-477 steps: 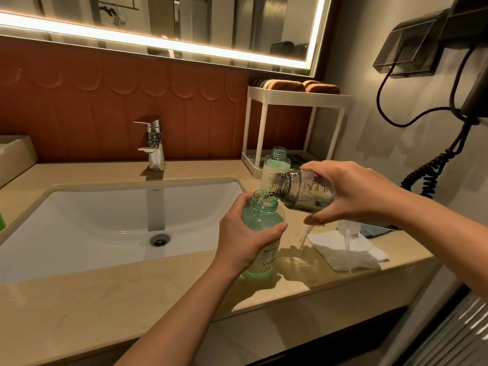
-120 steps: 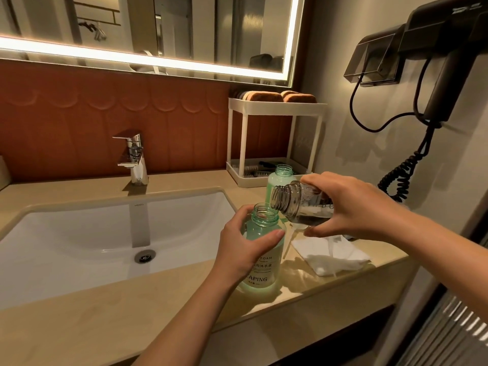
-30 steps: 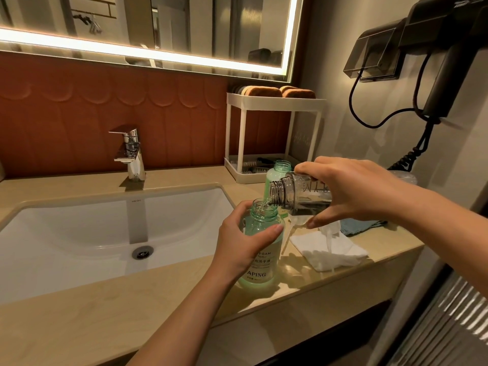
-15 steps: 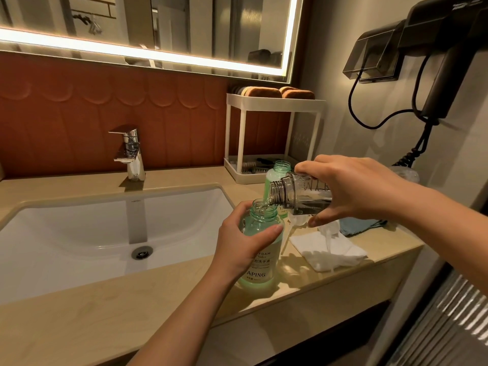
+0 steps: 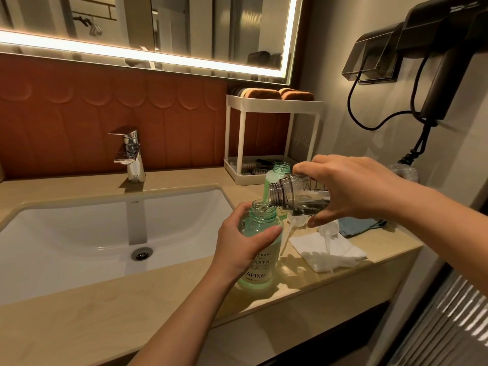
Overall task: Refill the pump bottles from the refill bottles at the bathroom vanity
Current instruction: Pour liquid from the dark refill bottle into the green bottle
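My left hand (image 5: 241, 243) grips a green translucent pump bottle (image 5: 260, 262) that stands upright on the vanity counter (image 5: 105, 320) with its top off. My right hand (image 5: 351, 190) holds a clear grey refill bottle (image 5: 295, 198) tipped on its side, its mouth just over the green bottle's open neck. A thin clear stream runs from it into the green bottle. A second green bottle (image 5: 277, 175), also open, stands behind them. Pump heads with their tubes (image 5: 326, 233) lie on a white cloth (image 5: 327, 250).
A white sink basin (image 5: 79, 233) with a chrome tap (image 5: 129, 154) fills the left of the counter. A white two-tier rack (image 5: 272, 138) stands at the back. A blue cloth (image 5: 356, 224) lies to the right. A wall hair dryer (image 5: 443, 62) with a coiled cord hangs above.
Both hands keep the same hold. The refill bottle stays tipped over the green bottle's neck and the pouring goes on. Only the view has shifted slightly.
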Action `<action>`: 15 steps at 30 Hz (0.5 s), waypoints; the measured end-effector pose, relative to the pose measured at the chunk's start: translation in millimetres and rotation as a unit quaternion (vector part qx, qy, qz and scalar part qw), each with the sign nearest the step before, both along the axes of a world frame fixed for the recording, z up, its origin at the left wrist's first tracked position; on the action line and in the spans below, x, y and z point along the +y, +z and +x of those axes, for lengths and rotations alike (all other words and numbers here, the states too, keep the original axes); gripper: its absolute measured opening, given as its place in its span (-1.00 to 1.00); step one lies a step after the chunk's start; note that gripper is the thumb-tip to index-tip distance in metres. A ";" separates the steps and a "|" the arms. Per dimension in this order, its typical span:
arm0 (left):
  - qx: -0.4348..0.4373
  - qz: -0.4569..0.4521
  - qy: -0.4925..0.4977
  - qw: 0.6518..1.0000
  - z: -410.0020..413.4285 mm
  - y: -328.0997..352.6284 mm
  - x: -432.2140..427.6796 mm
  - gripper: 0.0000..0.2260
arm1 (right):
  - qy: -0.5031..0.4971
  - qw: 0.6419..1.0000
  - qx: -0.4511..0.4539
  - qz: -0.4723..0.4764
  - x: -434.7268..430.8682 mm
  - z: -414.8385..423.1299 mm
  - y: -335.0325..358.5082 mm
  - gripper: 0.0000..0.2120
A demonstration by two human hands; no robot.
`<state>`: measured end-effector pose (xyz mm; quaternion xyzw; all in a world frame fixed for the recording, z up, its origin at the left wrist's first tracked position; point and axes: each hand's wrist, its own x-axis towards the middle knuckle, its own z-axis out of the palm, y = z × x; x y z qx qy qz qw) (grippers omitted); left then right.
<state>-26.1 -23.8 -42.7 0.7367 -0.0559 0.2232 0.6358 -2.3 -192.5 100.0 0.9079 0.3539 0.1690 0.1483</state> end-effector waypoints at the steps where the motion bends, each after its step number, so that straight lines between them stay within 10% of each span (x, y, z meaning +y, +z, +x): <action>1: 0.000 0.000 0.001 1.000 0.6 -0.3 0.1 -0.45 | 0.001 1.000 0.000 -0.002 0.3 -0.3 0.4 -0.11; 15: 0.008 0.003 0.014 1.000 1.5 -1.4 0.2 -0.51 | 0.005 1.000 -0.011 -0.020 2.1 -0.1 2.6 -0.13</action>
